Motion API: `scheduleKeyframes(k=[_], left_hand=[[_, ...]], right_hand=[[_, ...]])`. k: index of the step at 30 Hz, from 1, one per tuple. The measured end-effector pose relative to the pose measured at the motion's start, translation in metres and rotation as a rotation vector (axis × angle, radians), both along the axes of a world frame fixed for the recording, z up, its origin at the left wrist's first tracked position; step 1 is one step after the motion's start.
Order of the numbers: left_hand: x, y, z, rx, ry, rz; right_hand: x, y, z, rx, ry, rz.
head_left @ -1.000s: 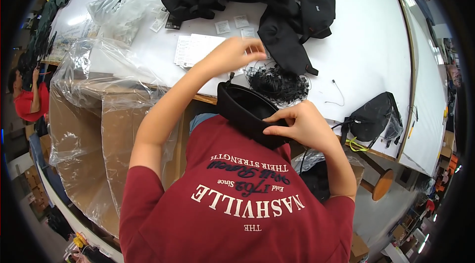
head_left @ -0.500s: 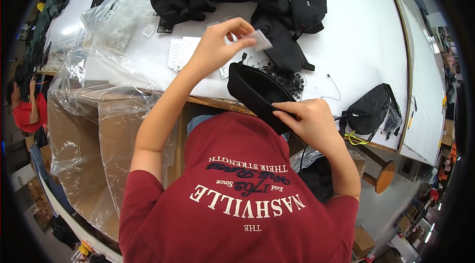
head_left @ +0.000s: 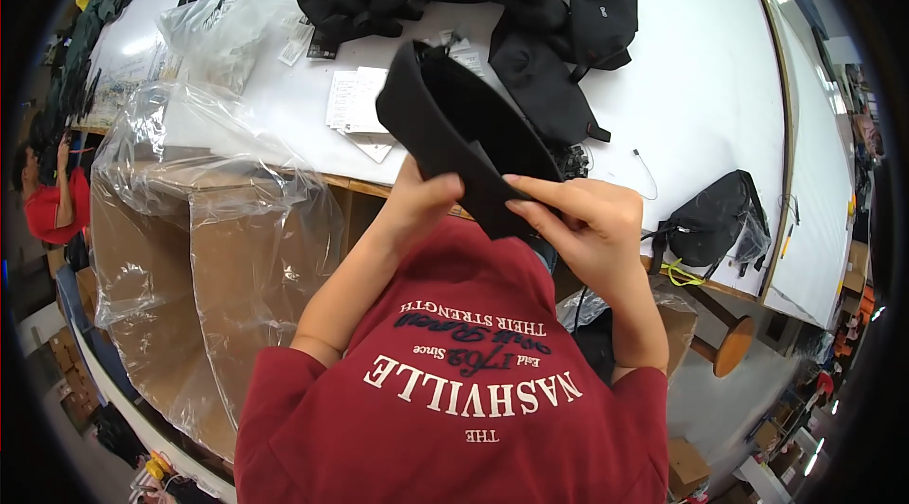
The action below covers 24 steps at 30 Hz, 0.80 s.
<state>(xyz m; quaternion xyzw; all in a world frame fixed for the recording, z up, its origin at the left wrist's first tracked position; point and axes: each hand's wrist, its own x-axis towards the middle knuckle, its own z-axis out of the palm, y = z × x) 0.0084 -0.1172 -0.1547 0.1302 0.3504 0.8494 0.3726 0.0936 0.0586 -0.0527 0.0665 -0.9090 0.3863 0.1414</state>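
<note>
A black fabric pouch [head_left: 426, 130] is raised above the table's front edge, tilted, with its long opening facing up. My left hand [head_left: 423, 198] supports its lower side, thumb against the fabric and fingers hidden behind it. My right hand [head_left: 597, 220] pinches the rim at the near right end. Just beyond the pouch lie white printed cards [head_left: 355, 104] and a flat black bag [head_left: 540, 92]. A small heap of black cords [head_left: 572, 161] shows partly behind the pouch.
Black bags [head_left: 598, 7] are piled at the back of the white table [head_left: 705, 78]. Another black bag [head_left: 705, 225] sits at the right edge, near a round wooden stool [head_left: 735, 346]. At left, clear plastic lines a cardboard box [head_left: 237, 286]. A person in red [head_left: 52, 206] is far left.
My left hand has come down from above the table to the pouch; the small pale packet it held is out of sight. The pouch has been lifted and shifted left.
</note>
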Motion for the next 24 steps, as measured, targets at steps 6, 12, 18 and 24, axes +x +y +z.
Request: scheduleKeyframes(k=[6, 12, 18, 24], left_hand=[[-0.012, 0.0, 0.027, 0.001, -0.214, 0.222], [-0.018, -0.002, 0.038, -0.042, -0.217, 0.246], [-0.008, 0.003, 0.055, -0.245, -0.056, -0.006], [-0.002, 0.009, 0.059, -0.313, -0.035, -0.061]], right_hand=[[0.001, -0.008, -0.015, -0.388, 0.172, -0.343], [0.017, -0.013, -0.038, -0.48, 0.003, -0.313], [-0.02, 0.002, 0.003, -0.481, 0.308, -0.36], [-0.023, 0.019, -0.001, -0.053, 0.197, -0.313]])
